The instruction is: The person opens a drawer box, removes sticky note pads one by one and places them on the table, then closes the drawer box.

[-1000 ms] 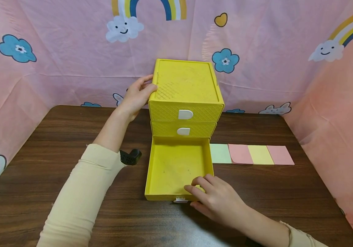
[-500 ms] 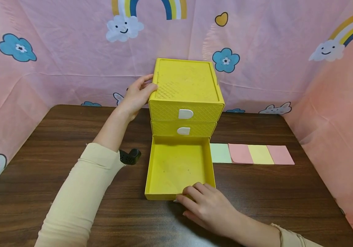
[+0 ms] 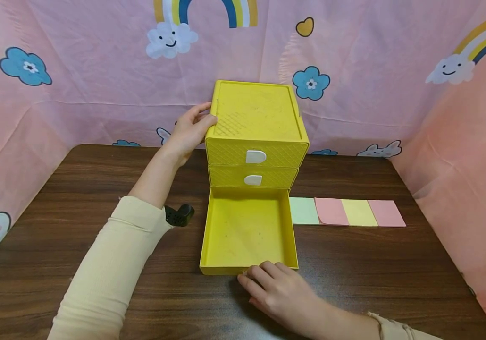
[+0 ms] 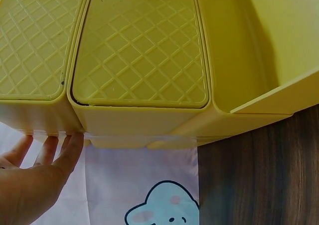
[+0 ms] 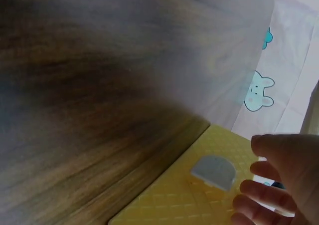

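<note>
A yellow drawer unit stands on the table, its upper two drawers closed. The empty bottom drawer is pulled out toward me. My left hand rests against the unit's upper left side, with fingertips touching the wall in the left wrist view. At the front of the pulled-out drawer is my right hand, fingers loosely bent. In the right wrist view, that drawer's white handle shows apart from the fingers of my right hand. Whether those fingers touch the drawer front I cannot tell.
To the right of the unit, a row of paper squares lies on the wooden table: green, pink, yellow and pink. A patterned pink cloth hangs behind and at both sides.
My right hand has moved left and a little toward me, from the drawer's front right corner to near its handle. The left hand and the drawer stay in place.
</note>
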Demonstrator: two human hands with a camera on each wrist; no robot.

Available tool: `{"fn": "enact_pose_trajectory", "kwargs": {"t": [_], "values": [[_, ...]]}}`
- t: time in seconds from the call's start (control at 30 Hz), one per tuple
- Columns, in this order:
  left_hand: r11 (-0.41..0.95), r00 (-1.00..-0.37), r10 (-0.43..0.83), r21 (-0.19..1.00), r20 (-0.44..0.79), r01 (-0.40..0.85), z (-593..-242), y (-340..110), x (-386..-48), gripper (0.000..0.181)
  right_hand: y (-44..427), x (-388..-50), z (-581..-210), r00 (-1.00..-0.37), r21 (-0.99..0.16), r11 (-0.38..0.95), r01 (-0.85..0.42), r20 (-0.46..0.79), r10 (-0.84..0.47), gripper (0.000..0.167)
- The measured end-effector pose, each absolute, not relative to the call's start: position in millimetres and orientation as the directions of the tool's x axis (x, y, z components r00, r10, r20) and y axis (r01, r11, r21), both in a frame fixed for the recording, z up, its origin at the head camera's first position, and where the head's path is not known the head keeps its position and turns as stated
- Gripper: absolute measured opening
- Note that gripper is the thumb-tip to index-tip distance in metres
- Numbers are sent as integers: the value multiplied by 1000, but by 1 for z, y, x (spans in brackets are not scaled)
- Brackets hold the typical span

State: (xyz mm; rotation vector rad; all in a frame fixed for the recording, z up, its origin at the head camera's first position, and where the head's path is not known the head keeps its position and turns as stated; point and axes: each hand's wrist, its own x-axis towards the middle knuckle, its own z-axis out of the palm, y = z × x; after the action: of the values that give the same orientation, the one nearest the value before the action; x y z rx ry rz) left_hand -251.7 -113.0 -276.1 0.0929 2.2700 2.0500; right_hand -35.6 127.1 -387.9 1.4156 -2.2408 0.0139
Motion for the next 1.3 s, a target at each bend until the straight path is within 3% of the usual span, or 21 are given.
{"fn": "enact_pose_trajectory", "kwargs": {"t": [0.27, 0.7, 1.3], "values": [[98, -995, 99, 995, -13, -3, -276, -113, -251, 55, 122, -32, -390, -308, 331, 472, -817, 441, -843, 42], [96, -996, 93, 995, -11, -2, -276, -112, -251, 54, 118, -31, -395, -295, 456, 486, -745, 428, -854, 45], [99, -995, 97, 995, -19, -9, -275, -112, -249, 54, 112, -36, -397, -295, 456, 506, -732, 458, -839, 34]]}}
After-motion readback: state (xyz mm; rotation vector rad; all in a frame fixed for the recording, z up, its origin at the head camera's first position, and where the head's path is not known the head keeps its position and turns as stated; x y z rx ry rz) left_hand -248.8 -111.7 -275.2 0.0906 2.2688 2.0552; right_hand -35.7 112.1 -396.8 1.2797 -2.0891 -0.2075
